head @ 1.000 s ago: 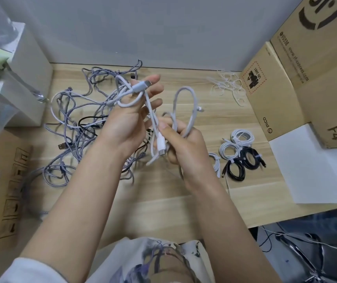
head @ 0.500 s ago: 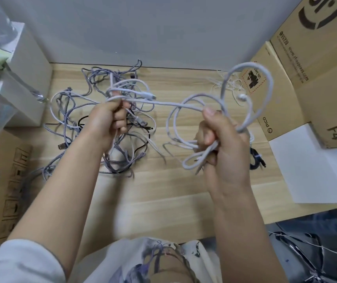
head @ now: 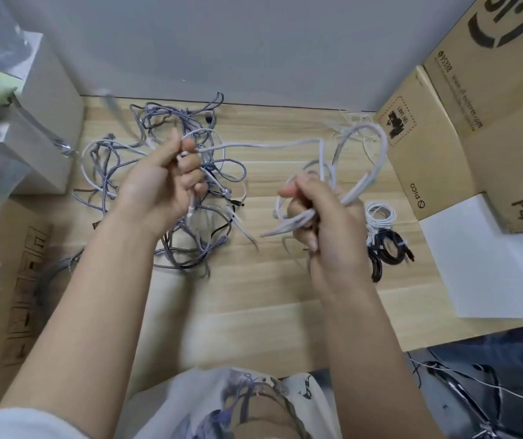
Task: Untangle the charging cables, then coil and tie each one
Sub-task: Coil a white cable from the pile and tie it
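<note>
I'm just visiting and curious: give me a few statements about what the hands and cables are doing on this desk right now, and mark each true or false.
1. The right hand grips loops of a white cable. True.
2. The left hand lies flat and empty on the desk. False: it is raised and grips the same white cable, which stretches between the two hands.
3. A tangled pile of cables lies on the wooden desk behind the left hand. True.
4. The coiled cables sit on top of the cardboard box. False: they lie on the desk, beside the right hand.
</note>
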The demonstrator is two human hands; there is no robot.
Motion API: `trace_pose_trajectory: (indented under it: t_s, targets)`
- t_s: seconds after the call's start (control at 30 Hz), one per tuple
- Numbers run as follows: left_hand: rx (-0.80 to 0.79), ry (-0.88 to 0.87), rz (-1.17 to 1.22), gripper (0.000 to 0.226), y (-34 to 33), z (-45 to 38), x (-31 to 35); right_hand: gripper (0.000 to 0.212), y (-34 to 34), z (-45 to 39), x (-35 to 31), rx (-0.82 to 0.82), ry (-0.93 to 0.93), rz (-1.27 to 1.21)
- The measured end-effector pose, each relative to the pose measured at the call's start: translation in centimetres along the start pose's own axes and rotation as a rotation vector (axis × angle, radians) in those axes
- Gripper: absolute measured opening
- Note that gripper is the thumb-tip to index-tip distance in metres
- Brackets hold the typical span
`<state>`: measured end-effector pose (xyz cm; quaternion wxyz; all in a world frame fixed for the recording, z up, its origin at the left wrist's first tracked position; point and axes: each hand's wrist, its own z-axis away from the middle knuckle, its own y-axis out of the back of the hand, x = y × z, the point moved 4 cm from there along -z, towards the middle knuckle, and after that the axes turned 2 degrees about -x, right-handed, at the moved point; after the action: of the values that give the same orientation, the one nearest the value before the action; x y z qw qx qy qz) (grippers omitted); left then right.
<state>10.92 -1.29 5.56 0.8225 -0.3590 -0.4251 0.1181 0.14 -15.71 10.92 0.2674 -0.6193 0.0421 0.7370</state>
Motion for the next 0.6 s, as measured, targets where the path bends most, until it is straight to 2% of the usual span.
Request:
trace_pose_trajectory:
  t_s: [0.1,0.2,0.3,0.37,0.43,0.5,0.6]
  targets:
    - [-0.228,0.030,0.021,0.036,-3.2,1.7,-0.3,0.018,-0.6,-0.3,1.7,-0.027,-0.118,0.043]
    - [-0.452,0.124,0.000,0.043,-4.7,2.9,-1.7,0.037,-1.1,-0.5,2.7,-0.083,-0.172,0.050]
    - [-0.633,0.209,-0.035,0.037,-4.8,3.6,-3.2,0.034,-1.6,-0.5,3.1,-0.143,-0.189,-0.074]
    - [-0.613,0.230,-0.092,0.026,-4.2,3.7,-3.8,0.027,-1.3,-0.7,3.0,-0.098,-0.193,-0.184]
    - [-0.526,0.223,-0.122,0.023,-3.7,3.5,-4.1,0.020,-1.0,-0.8,2.6,-0.036,-0.167,-0.262]
    - [-0.372,0.177,-0.115,0.023,-3.0,3.0,-3.9,0.022,-0.6,-0.8,2.1,0.023,-0.113,-0.277]
    - [-0.178,0.120,-0.150,0.016,-1.8,1.8,-3.4,0.033,0.3,-0.6,1.4,0.075,-0.044,-0.171]
